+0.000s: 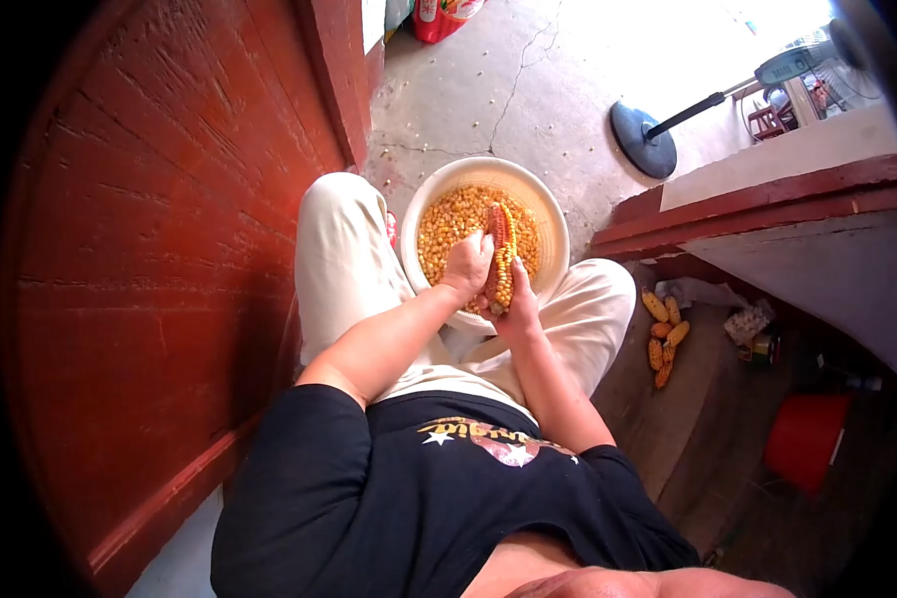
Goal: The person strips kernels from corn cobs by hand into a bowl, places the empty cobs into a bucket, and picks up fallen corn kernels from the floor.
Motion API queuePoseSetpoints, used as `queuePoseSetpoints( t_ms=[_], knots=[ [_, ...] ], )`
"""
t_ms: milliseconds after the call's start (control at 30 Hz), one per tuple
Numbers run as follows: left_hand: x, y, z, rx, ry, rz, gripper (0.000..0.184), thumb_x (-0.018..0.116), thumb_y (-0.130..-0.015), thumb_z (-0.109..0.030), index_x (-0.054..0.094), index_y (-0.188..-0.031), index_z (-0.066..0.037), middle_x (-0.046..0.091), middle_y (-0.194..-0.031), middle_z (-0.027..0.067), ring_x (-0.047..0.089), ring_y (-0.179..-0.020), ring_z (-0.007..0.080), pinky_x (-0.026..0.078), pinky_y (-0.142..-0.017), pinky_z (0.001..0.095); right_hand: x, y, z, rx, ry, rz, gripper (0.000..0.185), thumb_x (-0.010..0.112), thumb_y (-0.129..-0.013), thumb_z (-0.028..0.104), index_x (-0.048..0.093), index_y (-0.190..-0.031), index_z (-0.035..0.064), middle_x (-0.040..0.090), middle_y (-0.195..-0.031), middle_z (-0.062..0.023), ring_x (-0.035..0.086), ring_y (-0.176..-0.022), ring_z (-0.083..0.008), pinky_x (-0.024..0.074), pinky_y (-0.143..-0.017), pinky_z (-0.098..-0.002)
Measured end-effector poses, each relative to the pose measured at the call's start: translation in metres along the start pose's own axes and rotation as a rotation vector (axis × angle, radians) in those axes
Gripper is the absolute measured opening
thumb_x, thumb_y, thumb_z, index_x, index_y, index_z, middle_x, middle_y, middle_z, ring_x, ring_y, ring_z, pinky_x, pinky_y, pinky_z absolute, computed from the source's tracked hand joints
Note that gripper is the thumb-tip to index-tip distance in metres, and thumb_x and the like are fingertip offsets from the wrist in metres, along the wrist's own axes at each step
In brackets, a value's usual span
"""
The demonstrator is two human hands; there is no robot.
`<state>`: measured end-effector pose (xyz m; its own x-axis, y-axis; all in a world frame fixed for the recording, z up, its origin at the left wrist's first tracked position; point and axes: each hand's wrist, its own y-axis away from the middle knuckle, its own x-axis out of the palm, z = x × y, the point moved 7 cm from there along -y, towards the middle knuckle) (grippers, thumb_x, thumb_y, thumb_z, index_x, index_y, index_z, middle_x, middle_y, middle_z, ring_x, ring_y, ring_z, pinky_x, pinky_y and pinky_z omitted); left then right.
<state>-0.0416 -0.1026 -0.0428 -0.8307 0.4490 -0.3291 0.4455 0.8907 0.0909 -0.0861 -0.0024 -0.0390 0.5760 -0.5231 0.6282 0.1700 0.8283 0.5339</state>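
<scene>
An ear of corn (504,254) is held above a white basin (558,214). Part of the cob is bare and reddish on its left side, while rows of yellow kernels cover the right side. My right hand (517,304) is closed around the lower end of the ear. Against the cob's left side presses my left hand (467,263), its fingers curled and partly hidden. Loose corn kernels (458,214) fill the bottom of the basin, which sits between my knees.
A reddish wooden door (169,229) stands close on my left. Several ears of corn (663,334) lie on the floor at right, near a red bucket (807,444). A fan's round base (643,140) is ahead. Scattered kernels dot the concrete floor (448,100).
</scene>
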Motion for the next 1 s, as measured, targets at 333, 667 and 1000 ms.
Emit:
queuePoseSetpoints(
  t_ms=[333, 667, 1000],
  knots=[
    [0.005, 0.010, -0.007, 0.010, 0.083, 0.033, 0.050, 0.050, -0.083, -0.045, 0.054, -0.095, 0.004, 0.059, -0.085, 0.0278, 0.059, -0.083, 0.0387, 0.045, -0.071, 0.0424, -0.007, -0.004, 0.002, -0.033, -0.012, -0.051, 0.038, 0.037, -0.090, 0.043, 0.053, -0.094, 0.0087, 0.059, -0.068, -0.0049, 0.054, -0.047, -0.0175, 0.0387, -0.036, -0.0267],
    [-0.001, 0.009, -0.011, 0.004, 0.048, -0.054, 0.041, 0.047, -0.087, -0.037, 0.055, -0.092, 0.003, 0.060, -0.081, 0.0248, 0.058, -0.079, 0.0386, 0.045, -0.068, 0.0424, -0.005, -0.005, 0.011, -0.169, 0.059, -0.016, 0.036, 0.040, -0.091, 0.039, 0.052, -0.103, 0.0069, 0.060, -0.080, -0.0051, 0.058, -0.062, -0.0157, 0.0479, -0.047, -0.0276],
    [-0.001, 0.007, -0.001, -0.003, 0.088, -0.090, 0.038, 0.042, -0.088, -0.035, 0.055, -0.078, -0.001, 0.058, -0.074, 0.0234, 0.056, -0.072, 0.0404, 0.043, -0.063, 0.0459, -0.023, -0.014, 0.006, -0.255, 0.123, -0.203, 0.037, 0.043, -0.091, 0.034, 0.050, -0.110, 0.0030, 0.057, -0.099, -0.0069, 0.056, -0.085, -0.0158, 0.0461, -0.077, -0.0288]
  ],
)
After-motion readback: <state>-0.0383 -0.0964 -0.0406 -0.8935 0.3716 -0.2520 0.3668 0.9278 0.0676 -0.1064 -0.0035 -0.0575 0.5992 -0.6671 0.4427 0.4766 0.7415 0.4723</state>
